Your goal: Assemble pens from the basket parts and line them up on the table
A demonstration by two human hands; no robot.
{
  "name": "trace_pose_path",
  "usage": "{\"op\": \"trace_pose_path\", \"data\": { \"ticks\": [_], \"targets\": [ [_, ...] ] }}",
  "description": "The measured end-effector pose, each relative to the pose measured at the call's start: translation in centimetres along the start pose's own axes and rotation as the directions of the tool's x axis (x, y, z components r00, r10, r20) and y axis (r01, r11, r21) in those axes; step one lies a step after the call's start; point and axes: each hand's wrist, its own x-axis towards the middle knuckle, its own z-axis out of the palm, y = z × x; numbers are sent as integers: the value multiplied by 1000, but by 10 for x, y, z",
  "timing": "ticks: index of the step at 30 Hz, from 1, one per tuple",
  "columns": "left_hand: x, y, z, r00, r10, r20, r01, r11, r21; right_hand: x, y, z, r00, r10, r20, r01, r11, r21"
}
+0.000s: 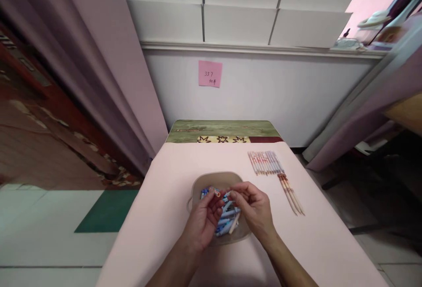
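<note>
Both hands are over a beige basket (pixel 216 175) that holds several blue and light-blue pen parts (pixel 227 225) and one cream pen part (pixel 234 223). In the fingers of my left hand (pixel 205 221) is a small pen part with an orange ring-like end (pixel 217 194), its end facing up. My right hand (pixel 254 208) is closed in a pinch just beside it, thumb against forefinger. Whatever is between those fingertips is too small to make out. The hands hide part of the basket's contents.
Right of the basket, a row of slim pens (pixel 265 163) lies side by side on the pink tablecloth (pixel 165 216). Below them lie three pens with brown tops (pixel 292 194). A pink note (pixel 210 74) is stuck on the wall behind; curtains (pixel 132 80) hang at the left.
</note>
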Motion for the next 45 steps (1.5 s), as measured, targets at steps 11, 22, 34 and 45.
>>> {"op": "trace_pose_path", "data": {
  "ticks": [11,22,34,45],
  "targets": [
    [-3,-8,-8,999,0,47,0,1000,-6,-3,10,8,940,-295,172,341,831,-438],
    [-6,28,-20,997,74,39,-71,996,-59,29,0,-18,991,-129,28,111,692,-713],
    [-17,41,-29,992,126,7,-125,989,-75,55,51,19,927,290,237,171,234,-957],
    [-4,29,-36,995,67,69,-67,998,8,36,29,-24,986,137,95,73,161,-984]
  ]
}}
